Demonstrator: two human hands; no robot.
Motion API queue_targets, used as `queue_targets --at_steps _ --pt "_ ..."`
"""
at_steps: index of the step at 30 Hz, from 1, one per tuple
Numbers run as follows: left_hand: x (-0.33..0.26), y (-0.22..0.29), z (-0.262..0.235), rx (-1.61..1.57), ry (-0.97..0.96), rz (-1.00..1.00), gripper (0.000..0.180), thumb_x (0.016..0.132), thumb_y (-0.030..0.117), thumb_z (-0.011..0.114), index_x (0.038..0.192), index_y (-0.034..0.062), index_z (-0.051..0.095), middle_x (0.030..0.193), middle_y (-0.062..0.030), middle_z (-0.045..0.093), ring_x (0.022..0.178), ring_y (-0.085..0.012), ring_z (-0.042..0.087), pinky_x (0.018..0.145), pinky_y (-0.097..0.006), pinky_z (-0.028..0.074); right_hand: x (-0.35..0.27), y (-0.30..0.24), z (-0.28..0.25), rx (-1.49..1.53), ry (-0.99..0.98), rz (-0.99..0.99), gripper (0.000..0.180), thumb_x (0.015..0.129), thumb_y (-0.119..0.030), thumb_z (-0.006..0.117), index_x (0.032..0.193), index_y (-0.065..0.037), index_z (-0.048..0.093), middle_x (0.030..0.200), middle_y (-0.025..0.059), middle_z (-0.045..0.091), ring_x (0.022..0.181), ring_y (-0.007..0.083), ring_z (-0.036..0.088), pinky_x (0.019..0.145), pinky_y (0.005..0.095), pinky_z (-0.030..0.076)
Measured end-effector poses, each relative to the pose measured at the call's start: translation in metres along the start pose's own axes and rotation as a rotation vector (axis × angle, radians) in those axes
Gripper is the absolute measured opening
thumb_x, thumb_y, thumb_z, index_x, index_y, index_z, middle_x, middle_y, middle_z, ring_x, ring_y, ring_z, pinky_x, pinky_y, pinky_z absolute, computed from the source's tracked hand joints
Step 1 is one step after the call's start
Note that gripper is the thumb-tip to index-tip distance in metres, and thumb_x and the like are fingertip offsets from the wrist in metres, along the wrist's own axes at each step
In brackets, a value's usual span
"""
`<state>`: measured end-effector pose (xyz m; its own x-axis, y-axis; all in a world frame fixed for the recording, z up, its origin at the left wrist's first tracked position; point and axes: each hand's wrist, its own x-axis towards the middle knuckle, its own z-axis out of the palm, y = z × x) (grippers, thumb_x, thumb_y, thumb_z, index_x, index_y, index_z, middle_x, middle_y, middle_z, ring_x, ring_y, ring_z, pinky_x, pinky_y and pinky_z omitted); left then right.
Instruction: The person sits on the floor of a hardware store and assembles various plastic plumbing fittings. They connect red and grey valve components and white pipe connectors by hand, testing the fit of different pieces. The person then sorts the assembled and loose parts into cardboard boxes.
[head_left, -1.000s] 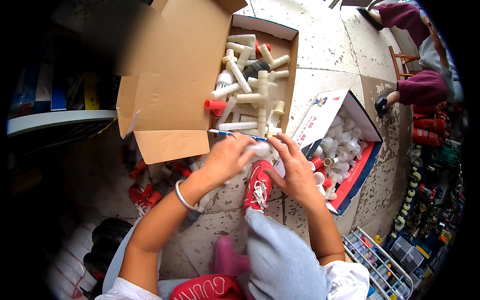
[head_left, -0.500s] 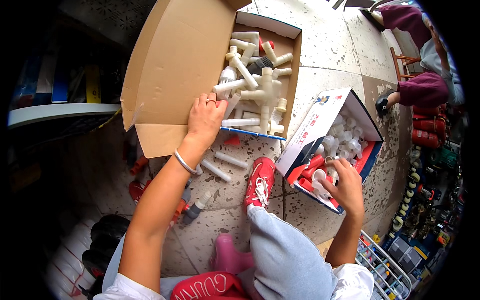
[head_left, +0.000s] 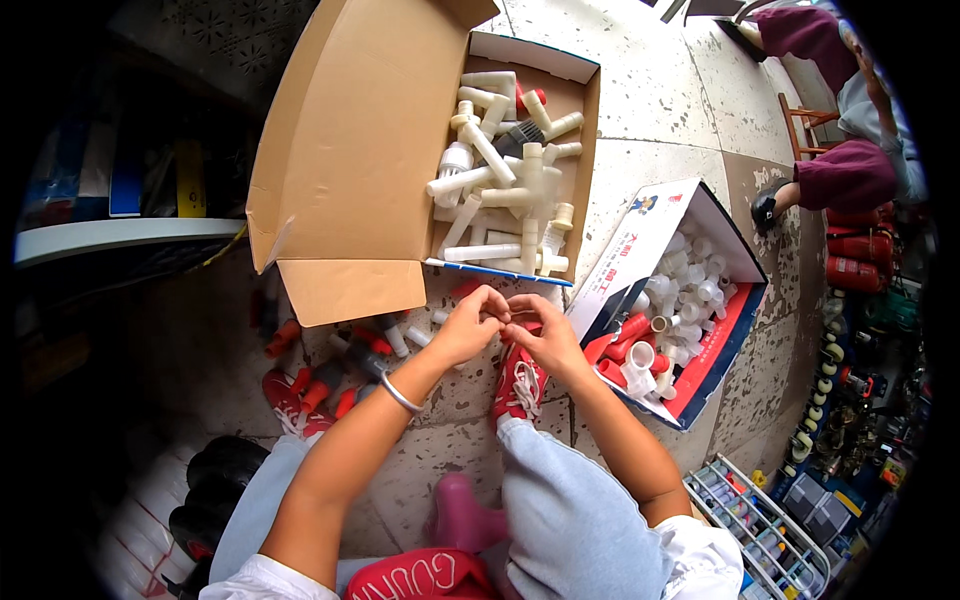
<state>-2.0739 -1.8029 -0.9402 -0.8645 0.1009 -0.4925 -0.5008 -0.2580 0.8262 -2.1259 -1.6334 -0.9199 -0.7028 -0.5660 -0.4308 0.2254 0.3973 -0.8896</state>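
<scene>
While both hands meet above the red shoe (head_left: 518, 382), the scene reads:
Cardboard box (head_left: 350, 150): open, holding white pipe pieces (head_left: 500, 190).
Small box (head_left: 690, 300): right, white fittings (head_left: 690, 280).
Left hand (head_left: 468, 325): fingers curled, fingertips touching the right's.
Right hand (head_left: 540, 335): pinched; held object too small to tell.

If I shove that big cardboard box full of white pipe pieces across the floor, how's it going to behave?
The cardboard box would probably slide rather than tip, since it sits low and flat on the tiled floor. Its open lid flap looks thin and may flex if pushed there. The loosely piled white pipe pieces would likely shift and rattle.
</scene>
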Motion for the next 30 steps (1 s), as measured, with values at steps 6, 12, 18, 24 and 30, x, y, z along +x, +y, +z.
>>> queue_targets --at_steps 6,12,18,24,30 --pt "-0.006 -0.049 -0.010 0.355 0.297 0.054 0.023 0.079 -0.007 0.050 0.099 0.0032 0.053 0.100 -0.0102 0.057 0.092 -0.0234 0.058 0.083 -0.034 0.049 0.011 0.021 0.035 -0.530 0.052 -0.076 0.047 0.078 -0.022 0.074 0.121 -0.011 0.055 0.120 0.0159 0.054 0.110 0.0360 0.054 0.092 0.0468 0.045" --pt "-0.017 -0.058 -0.027 0.877 0.433 0.018 0.033 0.076 -0.003 0.056 0.107 0.0068 0.056 0.116 -0.0180 0.048 0.107 -0.0424 0.050 0.094 -0.050 0.042 0.004 0.043 0.050 -1.016 0.049 -0.220 0.063 0.074 -0.035 0.076 0.129 -0.016 0.051 0.119 0.0133 0.053 0.108 0.0306 0.054 0.087 0.0453 0.044" --pt "-0.008 -0.082 -0.034 0.395 0.328 0.040 0.028 0.082 -0.001 0.056 0.110 0.0021 0.055 0.100 -0.0167 0.061 0.086 -0.0285 0.065 0.078 -0.038 0.053 0.015 0.044 0.067 -0.921 0.013 -0.204 0.048 0.072 -0.027 0.076 0.113 -0.012 0.057 0.101 0.0105 0.058 0.089 0.0297 0.061 0.075 0.0394 0.048" --pt "-0.012 -0.032 -0.030 0.735 0.359 0.355 0.023 0.082 -0.003 0.056 0.104 0.0036 0.058 0.098 -0.0131 0.062 0.087 -0.0300 0.065 0.077 -0.038 0.053 -0.031 -0.049 0.015 -0.843 0.042 -0.256 0.036 0.071 -0.015 0.074 0.103 -0.010 0.060 0.100 0.0092 0.058 0.086 0.0305 0.061 0.075 0.0407 0.049" --pt "-0.012 -0.005 -0.027 0.862 0.312 0.560 0.030 0.076 -0.003 0.061 0.104 0.0072 0.058 0.111 -0.0128 0.056 0.102 -0.0343 0.057 0.087 -0.043 0.049 -0.107 -0.131 -0.099 -1.070 0.185 0.055 0.036 0.070 -0.013 0.074 0.104 -0.009 0.063 0.101 0.0100 0.062 0.092 0.0307 0.061 0.081 0.0397 0.047"
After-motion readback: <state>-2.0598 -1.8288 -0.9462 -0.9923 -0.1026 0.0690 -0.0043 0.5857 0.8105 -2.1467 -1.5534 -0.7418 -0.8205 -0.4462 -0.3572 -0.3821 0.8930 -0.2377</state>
